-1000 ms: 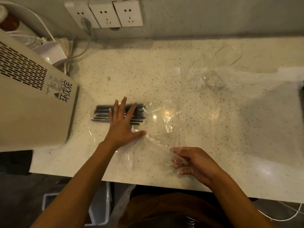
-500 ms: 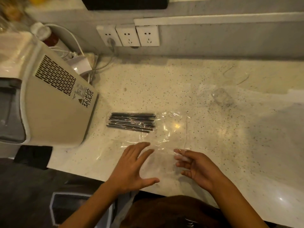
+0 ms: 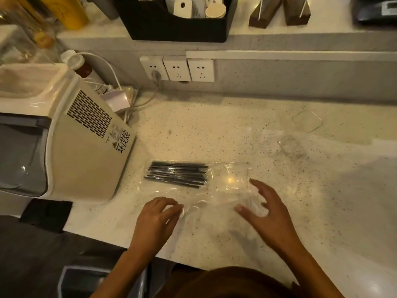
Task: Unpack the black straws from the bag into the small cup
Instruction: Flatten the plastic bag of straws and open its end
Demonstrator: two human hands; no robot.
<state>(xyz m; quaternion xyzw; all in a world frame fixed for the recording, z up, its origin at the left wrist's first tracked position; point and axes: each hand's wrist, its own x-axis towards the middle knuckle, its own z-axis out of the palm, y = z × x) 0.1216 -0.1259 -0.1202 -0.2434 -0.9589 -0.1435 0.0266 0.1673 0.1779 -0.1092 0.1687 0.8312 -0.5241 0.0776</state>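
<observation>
Worktop (image 3: 322, 211): your speckled pale surface carries everything; a beige appliance (image 3: 71, 147) stands at its left end.
Bag (image 3: 214, 203): clear plastic, lying flat in front of you, wide, running from the appliance side towards your right hand.
Black straws (image 3: 177, 174): bundled inside the bag's far-left part, long axis running left to right, ends pointing towards your right.
Small cup (image 3: 289, 144): clear and faint, well apart from the bag, up and to the right of the straws; a clear lid (image 3: 307, 121) lies beyond it.
Right hand (image 3: 266, 214): fingers spread, hovering over the bag's right end; whether it touches the film, I cannot tell.
Left hand (image 3: 156, 218): fingers curled together on the near edge of the bag, apparently pinching the film.
Key relation: the straws lie just beyond your left hand, the cup nearer your right, so you would likely draw them out rightwards.
</observation>
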